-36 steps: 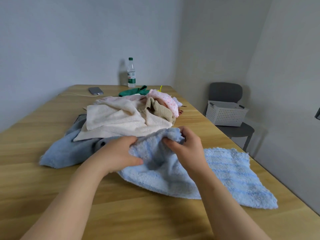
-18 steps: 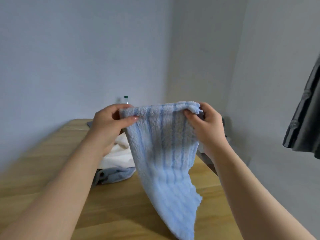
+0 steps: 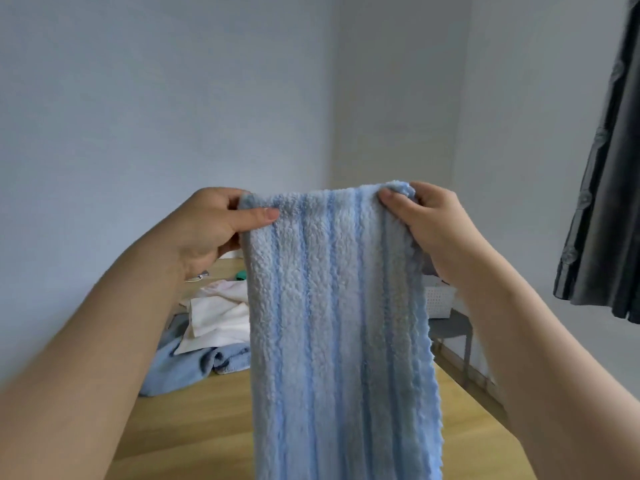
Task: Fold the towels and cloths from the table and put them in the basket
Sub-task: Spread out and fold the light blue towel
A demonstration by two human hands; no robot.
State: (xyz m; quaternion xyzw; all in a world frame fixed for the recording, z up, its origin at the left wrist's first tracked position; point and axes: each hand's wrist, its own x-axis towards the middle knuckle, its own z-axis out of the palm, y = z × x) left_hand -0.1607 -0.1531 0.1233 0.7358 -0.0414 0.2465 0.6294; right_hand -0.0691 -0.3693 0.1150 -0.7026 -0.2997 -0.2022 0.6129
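Long light-wood table (image 3: pixel 207 427) runs toward the far wall. Fluffy light-blue striped towel (image 3: pixel 339 323) hangs lengthwise in the air above the table's near end, its lower end out of frame. Dark grey pleated fabric (image 3: pixel 609 202) hangs at the right edge. Heap on the table behind: cream-white towel (image 3: pixel 221 317) lying over a pale blue towel (image 3: pixel 194 365). White perforated plastic basket (image 3: pixel 438 299) sits on a grey chair (image 3: pixel 448 325) beside the table (mostly hidden). Left hand (image 3: pixel 204 230) pinches the striped towel's top-left corner, thumb in front; right hand (image 3: pixel 436 220) pinches the top-right corner likewise.
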